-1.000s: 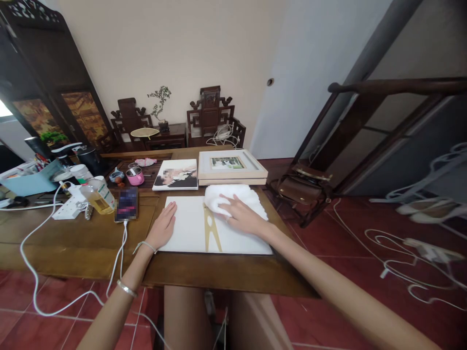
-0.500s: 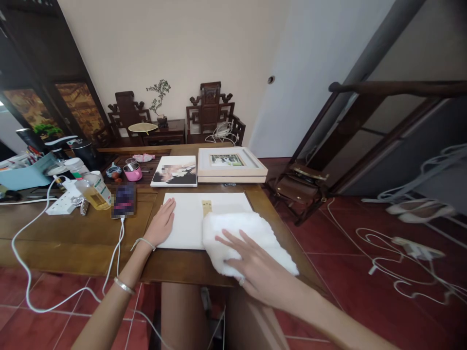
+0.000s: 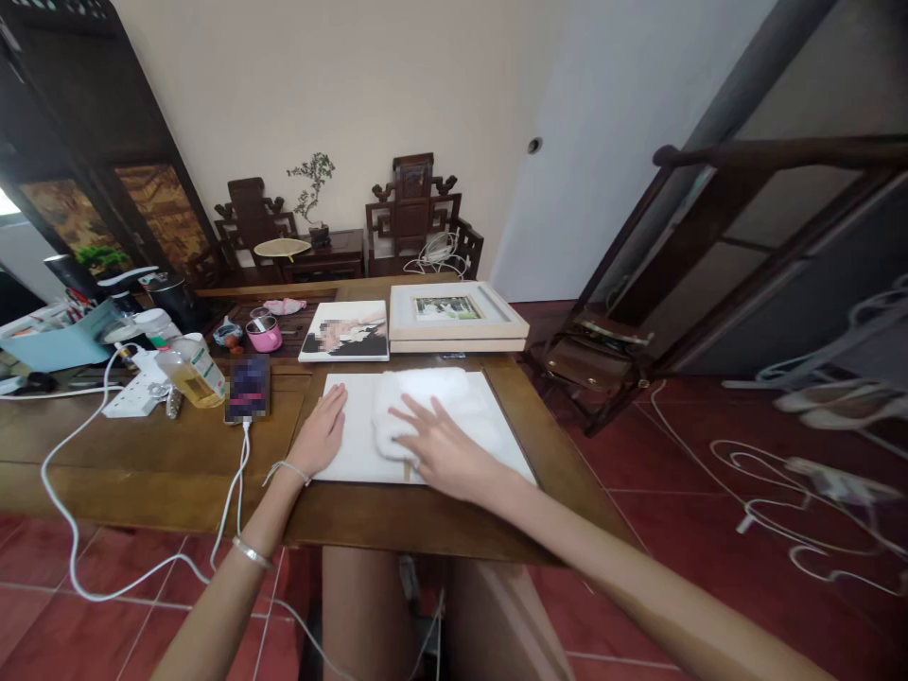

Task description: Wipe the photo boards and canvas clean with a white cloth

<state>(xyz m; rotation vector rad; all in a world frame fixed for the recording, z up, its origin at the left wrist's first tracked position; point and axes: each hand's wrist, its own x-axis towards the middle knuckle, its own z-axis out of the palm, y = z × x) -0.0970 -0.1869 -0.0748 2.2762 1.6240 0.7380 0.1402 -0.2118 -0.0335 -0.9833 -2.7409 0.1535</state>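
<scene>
Red tile floor [image 3: 673, 501] nearest the camera, with white cables loose on it. Dark wooden table [image 3: 177, 454] above it, near edge running left-right.

Left hand [image 3: 323, 433] is open, palm down, fingers together, flat on the left edge of the white panel [image 3: 503, 430]. Right hand [image 3: 440, 445] is open, fingers spread, pressing down on the white cloth [image 3: 418, 397], not gripping it.

The panel lies flat near the table's front edge, long axis left-right, parallel to that edge. The cloth sits bunched on the panel's middle and far part, touching it, long axis also roughly left-right.

Left of the panel: one phone [image 3: 248, 388] with a white cable plugged in, one bottle [image 3: 188, 374] of yellow liquid, one power strip [image 3: 134, 395]. Further back: one pink cup [image 3: 264, 334], one photo print [image 3: 345, 331] lying flat, two stacked frames [image 3: 458, 317] just beside it. One brown bag [image 3: 585, 345] sits right of the table.

At the far cream wall: two carved chairs [image 3: 415, 203], one small plant [image 3: 312, 180] between them. A stair rail rises at right.
</scene>
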